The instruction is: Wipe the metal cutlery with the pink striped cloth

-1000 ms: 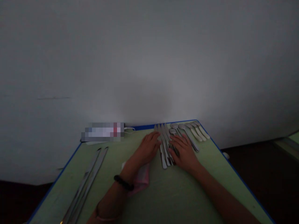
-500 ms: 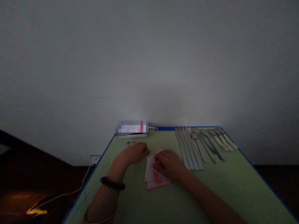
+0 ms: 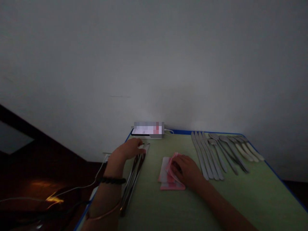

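My left hand [image 3: 128, 150] rests at the far end of a pair of long metal tongs [image 3: 132, 178] lying along the left edge of the green table [image 3: 168, 205]; its fingers curl over their tips. A dark bead bracelet is on that wrist. My right hand [image 3: 186, 170] lies on a folded pink and white cloth [image 3: 168, 176] in the middle of the table, fingers bent onto it. To the right lie several metal knives [image 3: 204, 155] in a row, then spoons [image 3: 222, 154], then cutlery with white handles [image 3: 247, 149].
A phone or small device [image 3: 148, 129] with a white cable lies at the table's far edge against the white wall. The table has a blue rim [image 3: 209, 132]. Dark floor with a white cable [image 3: 72, 189] is at the left.
Both hands left the row of knives. My right hand moved onto the pink cloth and my left hand moved left to the tongs. The view turned to the left.
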### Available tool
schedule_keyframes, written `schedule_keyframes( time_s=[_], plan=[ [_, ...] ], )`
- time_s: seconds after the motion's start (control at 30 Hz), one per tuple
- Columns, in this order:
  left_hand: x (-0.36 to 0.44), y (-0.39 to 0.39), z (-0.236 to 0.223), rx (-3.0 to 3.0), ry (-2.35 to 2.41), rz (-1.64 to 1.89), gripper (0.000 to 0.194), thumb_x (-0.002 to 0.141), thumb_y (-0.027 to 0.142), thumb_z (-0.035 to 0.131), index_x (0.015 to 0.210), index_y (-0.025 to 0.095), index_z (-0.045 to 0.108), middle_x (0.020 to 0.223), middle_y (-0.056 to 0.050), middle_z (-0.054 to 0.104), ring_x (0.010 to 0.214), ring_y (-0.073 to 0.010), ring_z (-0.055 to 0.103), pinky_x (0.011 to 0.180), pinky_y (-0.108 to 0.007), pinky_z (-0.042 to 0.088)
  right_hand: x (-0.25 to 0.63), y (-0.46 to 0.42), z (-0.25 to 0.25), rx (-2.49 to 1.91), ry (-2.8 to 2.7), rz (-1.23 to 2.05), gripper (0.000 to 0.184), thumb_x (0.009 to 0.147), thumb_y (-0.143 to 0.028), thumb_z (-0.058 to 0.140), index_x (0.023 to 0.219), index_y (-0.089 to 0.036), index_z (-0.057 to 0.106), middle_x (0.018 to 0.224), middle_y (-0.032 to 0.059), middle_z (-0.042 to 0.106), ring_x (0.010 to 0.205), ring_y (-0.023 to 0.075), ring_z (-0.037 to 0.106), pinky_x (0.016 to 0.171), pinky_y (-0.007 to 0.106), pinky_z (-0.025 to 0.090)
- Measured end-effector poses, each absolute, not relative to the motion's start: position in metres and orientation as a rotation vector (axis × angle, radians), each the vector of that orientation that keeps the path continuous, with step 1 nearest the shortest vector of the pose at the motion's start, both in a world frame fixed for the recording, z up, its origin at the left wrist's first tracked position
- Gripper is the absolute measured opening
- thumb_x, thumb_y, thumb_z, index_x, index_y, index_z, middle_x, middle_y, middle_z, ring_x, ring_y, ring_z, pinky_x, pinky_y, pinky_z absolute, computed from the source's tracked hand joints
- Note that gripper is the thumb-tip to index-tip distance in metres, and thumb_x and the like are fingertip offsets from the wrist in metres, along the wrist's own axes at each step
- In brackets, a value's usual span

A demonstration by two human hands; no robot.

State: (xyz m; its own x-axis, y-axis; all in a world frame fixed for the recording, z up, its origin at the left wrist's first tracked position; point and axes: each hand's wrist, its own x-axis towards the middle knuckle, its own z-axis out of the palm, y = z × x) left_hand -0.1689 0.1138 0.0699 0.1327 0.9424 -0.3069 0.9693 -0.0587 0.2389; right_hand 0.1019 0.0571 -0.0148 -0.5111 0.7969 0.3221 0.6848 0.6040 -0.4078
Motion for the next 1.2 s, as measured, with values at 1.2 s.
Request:
schedule_keyframes(
  time_s=[1.2],
  plan=[
    [-0.157, 0.117, 0.053, 1.913, 2.000, -0.277, 0.026, 0.062, 0.032, 0.071, 0.084, 0.019, 0.066, 0.097, -0.010, 0.071, 0.088, -0.0252, 0.065, 0.067, -0.028, 0.047, 0.105, 0.057, -0.011, -1.162, -2.341, 0.394, 0.017, 0.090, -0.026, 0.045, 0.095, -0.017, 0.058, 0.096, 0.0071, 0.064, 0.090, 0.0189, 0.055, 0.085, 0.034, 0.040]
  ],
)
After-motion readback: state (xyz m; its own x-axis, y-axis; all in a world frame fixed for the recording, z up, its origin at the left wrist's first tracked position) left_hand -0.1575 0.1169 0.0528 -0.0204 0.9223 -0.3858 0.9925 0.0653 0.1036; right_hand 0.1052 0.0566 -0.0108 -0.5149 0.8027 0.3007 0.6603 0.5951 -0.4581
